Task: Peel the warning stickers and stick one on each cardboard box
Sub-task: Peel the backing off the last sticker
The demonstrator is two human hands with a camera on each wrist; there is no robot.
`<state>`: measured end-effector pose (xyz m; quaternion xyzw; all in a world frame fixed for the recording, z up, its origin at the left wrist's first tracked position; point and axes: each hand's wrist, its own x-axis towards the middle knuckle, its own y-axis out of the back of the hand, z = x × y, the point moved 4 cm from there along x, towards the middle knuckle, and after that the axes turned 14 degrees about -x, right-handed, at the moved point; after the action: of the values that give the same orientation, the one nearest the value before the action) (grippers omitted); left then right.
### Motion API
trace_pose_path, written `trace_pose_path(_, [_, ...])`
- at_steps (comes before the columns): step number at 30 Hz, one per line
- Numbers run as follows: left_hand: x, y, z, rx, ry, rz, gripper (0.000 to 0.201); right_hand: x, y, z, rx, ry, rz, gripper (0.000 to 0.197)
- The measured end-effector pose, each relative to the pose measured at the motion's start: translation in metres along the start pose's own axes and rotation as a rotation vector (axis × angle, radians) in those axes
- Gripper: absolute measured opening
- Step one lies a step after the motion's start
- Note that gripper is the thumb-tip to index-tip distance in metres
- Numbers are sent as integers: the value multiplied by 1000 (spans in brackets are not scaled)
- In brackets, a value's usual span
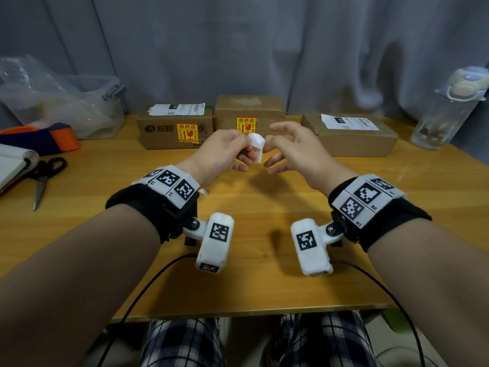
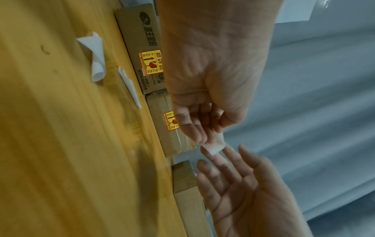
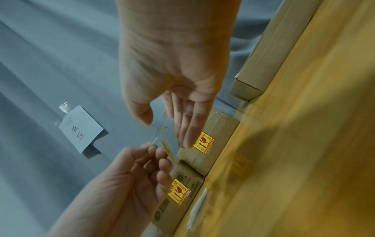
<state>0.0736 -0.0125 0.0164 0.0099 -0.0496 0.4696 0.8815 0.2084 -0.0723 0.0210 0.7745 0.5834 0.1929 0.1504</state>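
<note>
**Third sticker being peeled above the bench**

The left hand [image 1: 225,152] pinches a sticker on its white backing [image 1: 256,145], thumb and fingertips curled round it. It is held up over the bench [image 1: 264,274], in front of the middle cardboard box [image 1: 250,112], probably so both hands can work an edge free. The right hand [image 1: 293,152] has fingers loosely spread, with the fingertips at the paper's edge. The right wrist view shows a yellow sliver parting from the backing, though blur hides whether the right hand has actually caught it.

Three boxes stand in a row at the back. The left cardboard box [image 1: 174,128] and the middle one each carry a yellow warning sticker [image 1: 187,133] on the front face. The right cardboard box [image 1: 352,136] shows only a white shipping label, so it looks like the one left to do. Spent backing scraps [image 2: 95,59] lie on the bench near the left box.

A clear lidded tub [image 1: 98,104] at far left holds a crumpled plastic bag; its further contents are unclear. A clear bottle [image 1: 444,112] at far right has something dark at the bottom. Scissors [image 1: 45,176] lie to the left.
</note>
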Motion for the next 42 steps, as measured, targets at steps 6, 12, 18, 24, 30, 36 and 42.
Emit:
trace_pose_path(6, [0, -3, -4, -18, 0, -26, 18, -1, -5, -1, -112, -84, -61, 34])
trace_pose_path(12, [-1, -6, -7, -93, 104, -25, 40, 1, -9, -3, 36, -96, -45, 23])
trace_pose_path(18, [-3, -10, -9, -166, 49, -88, 25, 1, -12, -2, 120, -139, -64, 15])
trace_pose_path(24, [-2, -14, 1, -193, 55, -76, 28, 3, -8, 1, 235, -154, -102, 15])
trace_pose_path(30, [-2, -13, 3, -172, 98, -88, 30, 3, -4, 2, 228, -142, -146, 16])
trace_pose_path(36, [-5, -9, 2, -172, 160, -105, 29, 1, -2, 5, 175, -141, -205, 23])
trace_pose_path(42, [-2, -6, 1, -47, 157, -2, 19, 3, -2, 1, 52, -133, -180, 19])
